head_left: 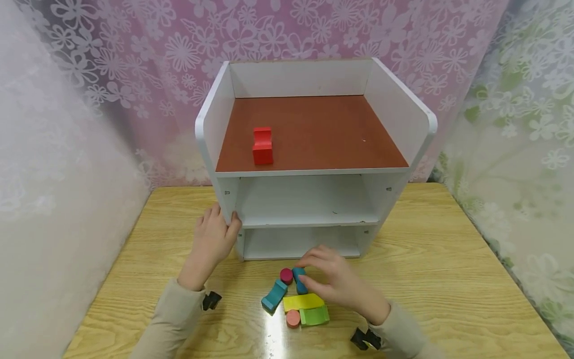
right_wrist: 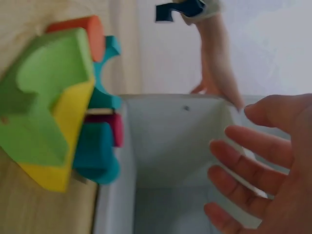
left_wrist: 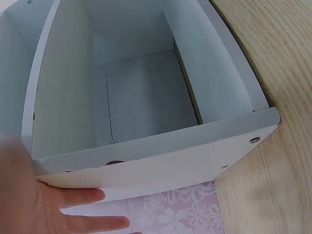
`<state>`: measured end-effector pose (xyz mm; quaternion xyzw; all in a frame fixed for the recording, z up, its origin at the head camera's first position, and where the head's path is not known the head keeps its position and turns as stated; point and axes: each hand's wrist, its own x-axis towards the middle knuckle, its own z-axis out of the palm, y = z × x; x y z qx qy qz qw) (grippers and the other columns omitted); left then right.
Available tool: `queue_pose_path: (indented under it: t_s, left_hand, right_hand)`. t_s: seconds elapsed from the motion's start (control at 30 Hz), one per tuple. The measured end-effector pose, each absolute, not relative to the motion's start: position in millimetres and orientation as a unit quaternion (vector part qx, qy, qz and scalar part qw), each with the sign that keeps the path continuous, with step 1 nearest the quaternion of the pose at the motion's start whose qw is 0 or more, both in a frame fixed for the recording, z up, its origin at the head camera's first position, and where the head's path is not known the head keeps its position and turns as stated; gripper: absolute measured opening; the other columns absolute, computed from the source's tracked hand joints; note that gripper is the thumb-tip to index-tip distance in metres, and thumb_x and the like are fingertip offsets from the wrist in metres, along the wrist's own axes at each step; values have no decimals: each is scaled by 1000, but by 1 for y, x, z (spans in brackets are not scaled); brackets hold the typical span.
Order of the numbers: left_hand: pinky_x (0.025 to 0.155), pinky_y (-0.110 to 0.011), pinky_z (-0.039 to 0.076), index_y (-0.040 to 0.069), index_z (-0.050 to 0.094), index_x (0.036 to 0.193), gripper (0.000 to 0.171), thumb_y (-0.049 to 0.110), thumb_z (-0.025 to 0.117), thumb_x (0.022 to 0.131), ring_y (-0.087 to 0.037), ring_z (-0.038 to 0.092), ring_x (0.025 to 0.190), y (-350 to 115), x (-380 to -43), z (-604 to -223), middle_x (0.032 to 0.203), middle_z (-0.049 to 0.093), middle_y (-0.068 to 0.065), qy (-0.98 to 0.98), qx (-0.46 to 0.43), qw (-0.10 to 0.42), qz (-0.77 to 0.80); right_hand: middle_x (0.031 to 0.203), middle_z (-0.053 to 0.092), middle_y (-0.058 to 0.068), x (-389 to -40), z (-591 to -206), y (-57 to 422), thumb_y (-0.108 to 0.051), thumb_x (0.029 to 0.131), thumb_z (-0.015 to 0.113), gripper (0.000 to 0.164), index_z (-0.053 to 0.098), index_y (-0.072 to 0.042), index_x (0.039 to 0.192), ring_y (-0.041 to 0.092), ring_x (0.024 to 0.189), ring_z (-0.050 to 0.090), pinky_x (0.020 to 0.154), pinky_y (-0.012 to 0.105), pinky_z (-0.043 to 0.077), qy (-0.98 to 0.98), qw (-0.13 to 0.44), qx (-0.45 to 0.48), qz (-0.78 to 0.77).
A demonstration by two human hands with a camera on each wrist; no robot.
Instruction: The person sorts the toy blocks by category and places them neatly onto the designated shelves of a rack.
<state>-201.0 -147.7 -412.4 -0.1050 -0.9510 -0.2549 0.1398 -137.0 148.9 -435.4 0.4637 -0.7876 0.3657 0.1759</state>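
Note:
My left hand [head_left: 214, 237] grips the left side panel of a small white shelf unit [head_left: 309, 224]. Its thumb lies at the front edge, with the fingers along the outer face in the left wrist view. Above the wooden blocks hovers my right hand [head_left: 334, 276], its fingers spread and nothing between them in the right wrist view. Nearest to it is a blue block [head_left: 299, 280]. Around that lie a dark pink cylinder [head_left: 286, 275], a teal curved block [head_left: 274, 295], a yellow block [head_left: 303, 302], a green curved block [head_left: 315, 315] and an orange cylinder [head_left: 293, 318].
On the brown top board [head_left: 323, 129] of the shelf stands a red curved block [head_left: 262, 146], towards the left. The unit rests on a wood-grain table [head_left: 448, 279]. Flowered curtains [head_left: 287, 30] hang behind and at both sides.

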Motion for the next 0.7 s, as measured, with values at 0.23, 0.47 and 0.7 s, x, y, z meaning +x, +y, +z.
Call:
queue_pose_path:
  t_s: [0.23,0.47,0.7]
  left_hand:
    - [90,-56,39,-1,47,139,53,36,34,103,-41,53,104,-147,-201,-413,113,57,-19,-952,-104,138,-254]
    - [88,-55,39,-1,49,136,51,36,34,103,-40,52,101,-147,-200,-412,108,56,-18,-952,-107,138,-253]
    - [89,-55,38,0,48,137,52,36,34,103,-40,52,102,-147,-201,-412,109,56,-18,-951,-105,136,-257]
  right_hand:
    - [100,67,-6,-125,-452,134,-26,83,78,27,72,-14,106,11,90,54,74,32,44,-862,158,396,275]
    - [103,64,-5,-114,-461,118,-50,80,77,39,69,-20,103,17,97,54,88,47,43,-904,167,356,167]
    - [105,65,-1,-109,-472,104,-61,78,74,51,68,-19,106,24,98,57,87,50,43,-917,185,332,117]
